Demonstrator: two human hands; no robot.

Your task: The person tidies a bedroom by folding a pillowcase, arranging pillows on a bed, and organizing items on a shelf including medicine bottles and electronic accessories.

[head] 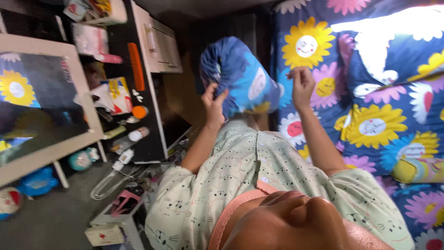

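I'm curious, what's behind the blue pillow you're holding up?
A dark wooden wall and the flowered bedsheet show around the blue pillow in the left hand. Directly behind it is hidden.

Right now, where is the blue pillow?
The blue pillow is at top centre of the head view, between both raised hands, left of the flowered bedsheet.

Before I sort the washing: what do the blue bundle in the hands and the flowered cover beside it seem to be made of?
The blue bundle, gripped by the left hand with the right hand at its edge, looks like soft matte woven cloth, probably cotton or a blend: it creases and bulges where held. The flowered cover looks like the same printed fabric, matte and wrinkled. The exact fibre cannot be told.
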